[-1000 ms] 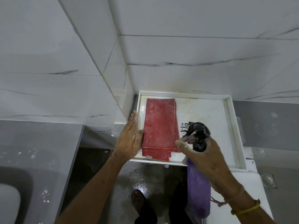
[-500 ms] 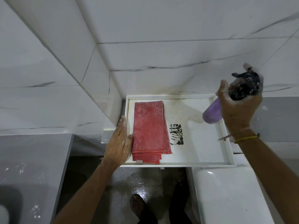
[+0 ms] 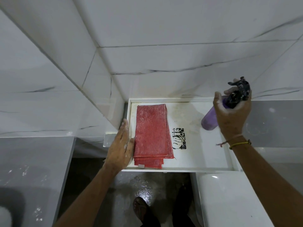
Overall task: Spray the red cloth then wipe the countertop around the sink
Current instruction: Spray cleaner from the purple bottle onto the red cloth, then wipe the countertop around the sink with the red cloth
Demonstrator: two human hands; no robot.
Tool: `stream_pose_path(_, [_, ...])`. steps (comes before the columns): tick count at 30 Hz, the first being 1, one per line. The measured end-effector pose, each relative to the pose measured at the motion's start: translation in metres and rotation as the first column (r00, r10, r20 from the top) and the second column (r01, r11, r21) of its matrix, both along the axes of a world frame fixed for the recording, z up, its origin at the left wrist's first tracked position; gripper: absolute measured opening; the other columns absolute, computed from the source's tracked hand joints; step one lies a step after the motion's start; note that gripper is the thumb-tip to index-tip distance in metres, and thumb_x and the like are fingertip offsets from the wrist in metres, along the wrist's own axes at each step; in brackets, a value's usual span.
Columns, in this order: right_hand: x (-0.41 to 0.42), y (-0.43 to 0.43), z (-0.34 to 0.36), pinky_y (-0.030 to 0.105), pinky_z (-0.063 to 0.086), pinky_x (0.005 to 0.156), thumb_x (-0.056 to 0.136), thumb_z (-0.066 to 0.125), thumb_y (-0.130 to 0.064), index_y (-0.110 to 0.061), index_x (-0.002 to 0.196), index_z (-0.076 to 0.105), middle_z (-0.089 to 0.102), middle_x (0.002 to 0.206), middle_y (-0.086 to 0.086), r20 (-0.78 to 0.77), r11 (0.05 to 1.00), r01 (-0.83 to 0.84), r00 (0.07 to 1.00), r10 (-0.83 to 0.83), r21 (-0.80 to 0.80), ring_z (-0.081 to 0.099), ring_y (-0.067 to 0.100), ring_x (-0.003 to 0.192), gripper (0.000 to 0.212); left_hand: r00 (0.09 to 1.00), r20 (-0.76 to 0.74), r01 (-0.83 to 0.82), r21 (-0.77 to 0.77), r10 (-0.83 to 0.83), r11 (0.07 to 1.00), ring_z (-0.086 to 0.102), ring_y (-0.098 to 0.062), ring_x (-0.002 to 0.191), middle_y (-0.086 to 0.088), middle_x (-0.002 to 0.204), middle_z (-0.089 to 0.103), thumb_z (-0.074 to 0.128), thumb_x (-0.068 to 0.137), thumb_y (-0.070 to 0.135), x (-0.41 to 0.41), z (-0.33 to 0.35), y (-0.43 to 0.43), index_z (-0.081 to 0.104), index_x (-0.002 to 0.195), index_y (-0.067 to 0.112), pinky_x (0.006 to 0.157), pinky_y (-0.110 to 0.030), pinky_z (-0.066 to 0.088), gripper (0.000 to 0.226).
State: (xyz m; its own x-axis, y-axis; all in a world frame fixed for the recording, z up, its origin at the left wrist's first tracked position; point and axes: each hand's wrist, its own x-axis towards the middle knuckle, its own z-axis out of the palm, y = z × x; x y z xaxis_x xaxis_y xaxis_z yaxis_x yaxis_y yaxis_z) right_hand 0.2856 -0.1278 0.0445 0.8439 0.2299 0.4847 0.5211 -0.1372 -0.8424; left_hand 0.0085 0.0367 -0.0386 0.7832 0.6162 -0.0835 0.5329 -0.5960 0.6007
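L hand (image 3: pixel 120 149) flat, fingers straight, holds nothing, on left rim of white tray (image 3: pixel 180 169), thumb touching red cloth (image 3: pixel 151 133) | cloth folded, lies in tray's left part | R hand (image 3: pixel 232 112) closed round purple spray bottle (image 3: pixel 211 119), black nozzle up, over tray's right rear corner | black mark (image 3: pixel 179 138) beside cloth | grey countertop (image 3: pixel 31 163) at left.
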Motion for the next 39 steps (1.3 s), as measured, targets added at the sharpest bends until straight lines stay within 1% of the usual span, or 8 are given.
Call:
stream_pose_path(3, [-0.009, -0.010, -0.011, 0.024, 0.048, 0.094, 0.075, 0.070, -0.035, 0.010, 0.125, 0.040, 0.054, 0.116, 0.028, -0.102, 0.996, -0.027, 0.995, 0.019, -0.086, 0.056, 0.024, 0.103, 0.074, 0.999, -0.029, 0.022, 0.031, -0.021, 0.999, -0.004, -0.013, 0.148, 0.000, 0.161, -0.006, 0.021, 0.095, 0.042, 0.001, 0.004, -0.001, -0.010, 0.148, 0.020, 0.119, -0.032, 0.010, 0.065])
stream_pose_path(7, [-0.039, -0.033, -0.026, 0.021, 0.042, 0.096, 0.070, 0.068, -0.058, 0.008, 0.138, 0.022, 0.037, 0.130, 0.028, -0.195, 0.992, 0.025, 0.980, -0.049, -0.124, 0.044, 0.026, 0.112, 0.105, 0.999, -0.042, -0.019, 0.146, 0.026, 0.989, -0.001, -0.014, 0.147, 0.000, 0.160, -0.002, 0.026, 0.096, 0.041, 0.005, 0.014, -0.005, -0.005, 0.149, 0.017, 0.115, -0.033, 0.008, 0.066])
stream_pose_path(11, [-0.082, -0.054, -0.041, 0.028, 0.044, 0.084, 0.082, 0.062, -0.047, -0.002, 0.135, 0.031, 0.036, 0.114, -0.012, -0.232, 0.980, 0.181, 0.953, -0.196, -0.085, 0.047, 0.016, 0.095, 0.076, 0.995, 0.026, -0.096, 0.258, 0.093, 0.961, 0.047, -0.028, 0.130, -0.015, 0.140, 0.051, 0.053, 0.093, 0.021, 0.031, 0.032, -0.010, 0.040, 0.139, 0.008, 0.106, -0.042, 0.040, 0.049])
stream_pose_path(15, [-0.109, -0.045, -0.041, 0.021, 0.047, 0.074, 0.087, 0.062, -0.011, -0.006, 0.125, 0.042, 0.046, 0.116, 0.015, -0.297, 0.987, 0.064, 0.949, -0.106, -0.148, 0.053, 0.016, 0.089, 0.044, 0.950, -0.129, -0.281, 0.033, 0.283, 0.959, 0.051, -0.030, 0.118, -0.017, 0.128, 0.053, 0.051, 0.094, 0.020, 0.075, 0.049, -0.007, 0.043, 0.131, 0.004, 0.102, -0.045, 0.048, 0.041])
stream_pose_path(23, [-0.139, -0.047, -0.042, 0.009, 0.046, 0.070, 0.089, 0.059, -0.007, -0.019, 0.116, 0.048, 0.051, 0.106, 0.002, -0.392, 0.970, -0.144, 0.918, 0.057, -0.196, 0.054, 0.004, 0.087, 0.031, 0.842, -0.285, -0.483, -0.023, 0.457, 0.875, 0.059, -0.038, 0.112, -0.024, 0.119, 0.062, 0.062, 0.089, 0.025, 0.123, 0.055, 0.007, 0.058, 0.113, -0.006, 0.093, -0.041, 0.051, 0.039])
stream_pose_path(28, [-0.135, -0.049, -0.041, 0.019, 0.045, 0.073, 0.088, 0.058, -0.005, -0.025, 0.112, 0.047, 0.057, 0.098, -0.012, -0.450, 0.957, -0.224, 0.885, 0.119, -0.187, 0.057, 0.009, 0.093, 0.033, 0.852, -0.125, -0.523, -0.238, 0.508, 0.818, 0.067, -0.034, 0.093, -0.016, 0.098, 0.071, 0.062, 0.087, 0.020, 0.122, 0.062, 0.008, 0.065, 0.098, 0.003, 0.083, -0.044, 0.057, 0.021])
stream_pose_path(34, [-0.122, -0.019, -0.007, 0.010, 0.050, 0.074, 0.086, 0.063, -0.025, -0.033, 0.108, 0.049, 0.062, 0.103, -0.013, -0.484, 0.951, -0.309, 0.833, 0.267, -0.007, 0.062, 0.013, 0.096, 0.028, 0.894, 0.122, -0.378, -0.311, 0.431, 0.872, 0.067, -0.019, 0.093, -0.004, 0.099, 0.071, 0.067, 0.085, 0.020, 0.097, 0.102, -0.009, 0.065, 0.097, 0.009, 0.084, -0.037, 0.056, 0.016])
stream_pose_path(39, [-0.133, 0.011, 0.028, 0.013, 0.028, 0.109, 0.072, 0.070, -0.046, -0.021, 0.145, 0.021, 0.031, 0.150, -0.006, -0.351, 0.684, -0.727, 0.659, 0.665, -0.069, 0.028, 0.005, 0.139, 0.091, 0.846, 0.364, -0.251, -0.373, 0.390, 0.893, 0.069, 0.001, 0.083, 0.011, 0.084, 0.072, 0.071, 0.080, 0.015, 0.068, 0.159, -0.047, 0.066, 0.084, 0.022, 0.064, -0.009, 0.052, 0.010])
